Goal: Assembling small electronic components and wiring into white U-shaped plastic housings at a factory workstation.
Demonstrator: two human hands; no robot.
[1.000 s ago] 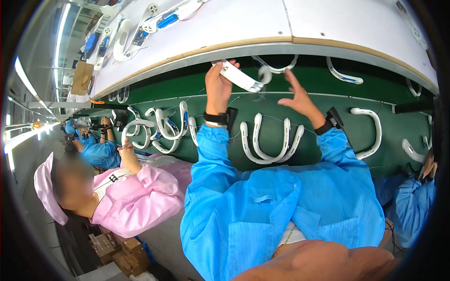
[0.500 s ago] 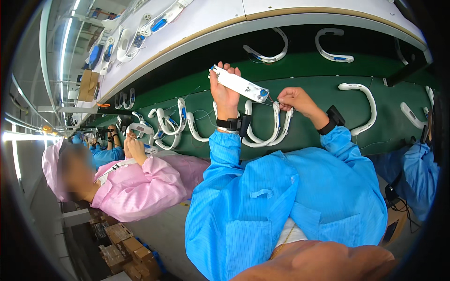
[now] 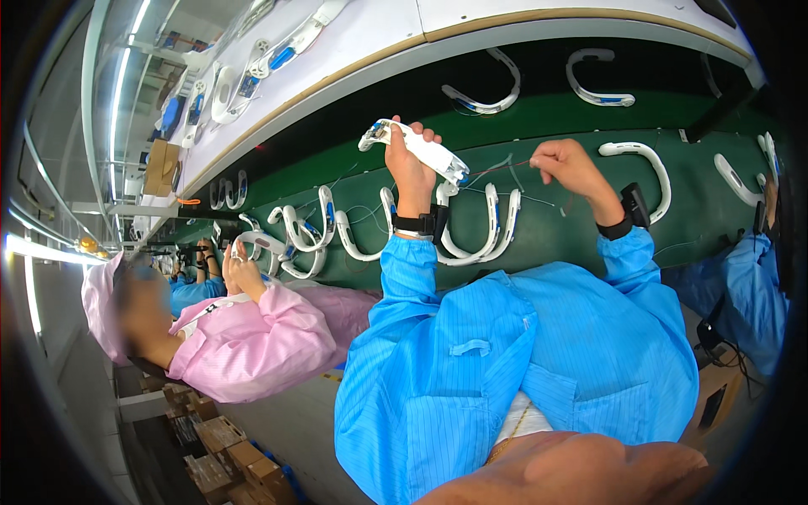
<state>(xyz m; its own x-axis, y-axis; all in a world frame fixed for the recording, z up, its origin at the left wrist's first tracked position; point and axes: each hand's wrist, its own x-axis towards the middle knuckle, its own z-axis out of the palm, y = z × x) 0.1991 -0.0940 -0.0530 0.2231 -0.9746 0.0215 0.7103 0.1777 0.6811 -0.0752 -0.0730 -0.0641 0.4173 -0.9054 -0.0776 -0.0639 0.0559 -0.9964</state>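
Observation:
My left hand (image 3: 410, 178) is raised above the green bench with its fingers closed round a long white plastic housing (image 3: 437, 158). Blue and metallic bits show at the housing's lower right end, and its upper left end is curved. From the lower right end a thin dark red wire (image 3: 505, 166) runs taut to my right hand (image 3: 566, 166), which pinches it between thumb and fingertips. Beneath the housing, white U-shaped plastic pieces (image 3: 493, 223) lie side by side on the bench, touching neither hand.
More curved white pieces lie on the green bench (image 3: 581, 227), one at right (image 3: 661, 181). A white shelf (image 3: 522, 15) with a wooden edge runs above the far side. At left, a co-worker in pink (image 3: 252, 345) handles a white part. A blue sleeve (image 3: 732, 286) is at far right.
My right hand has moved right and slightly up, away from the housing, drawing the wire out straight. My left hand has turned the housing, and its curved end now shows.

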